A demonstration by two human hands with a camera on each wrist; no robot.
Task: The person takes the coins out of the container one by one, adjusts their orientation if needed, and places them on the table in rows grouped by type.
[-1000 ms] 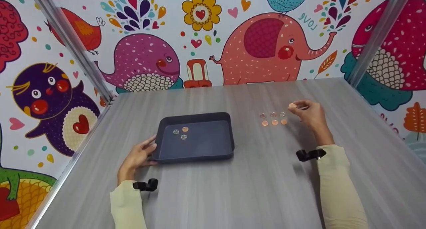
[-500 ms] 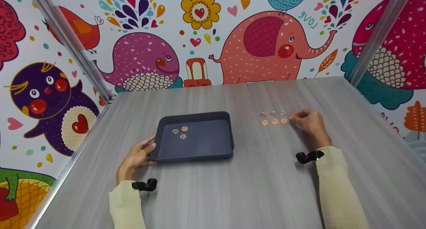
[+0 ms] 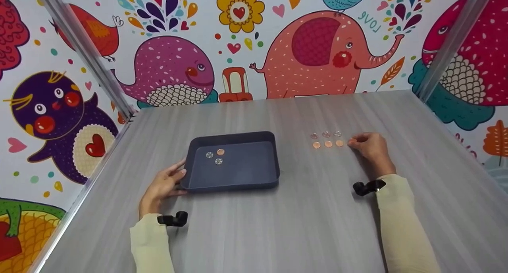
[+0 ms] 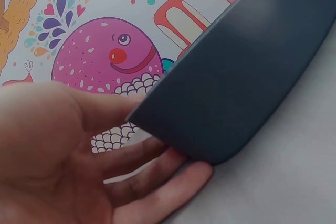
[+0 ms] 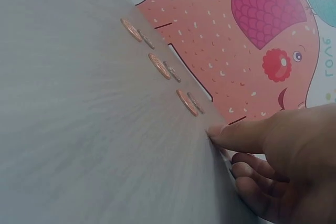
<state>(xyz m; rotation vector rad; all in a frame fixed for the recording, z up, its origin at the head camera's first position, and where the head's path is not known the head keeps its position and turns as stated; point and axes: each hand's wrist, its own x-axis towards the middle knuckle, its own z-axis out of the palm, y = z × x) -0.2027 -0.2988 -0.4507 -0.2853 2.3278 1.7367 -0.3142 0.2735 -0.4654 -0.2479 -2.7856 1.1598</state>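
My left hand (image 3: 162, 185) grips the left end of a dark blue-grey rectangular tray (image 3: 234, 187); its thumb lies at the rim and other fingers are under the corner in the left wrist view. Inside the tray lie a copper coin (image 3: 220, 152) and two silvery coins (image 3: 218, 161). My right hand (image 3: 373, 150) is down at the table, thumb and finger together, pinching a copper coin that they now hide. Just left of it, three copper coins (image 3: 328, 144) form a front row, with three paler, shiny coins (image 3: 326, 134) behind them.
The grey wood-grain table (image 3: 301, 225) runs back to a wall (image 3: 274, 78) printed with cartoon animals. Metal posts (image 3: 444, 47) stand at the back corners. Each wrist carries a small black camera (image 3: 369, 187).
My right hand has lowered with the copper coin from above the table to its surface, right of the front row. The left hand stays at the tray, and the view has shifted slightly.
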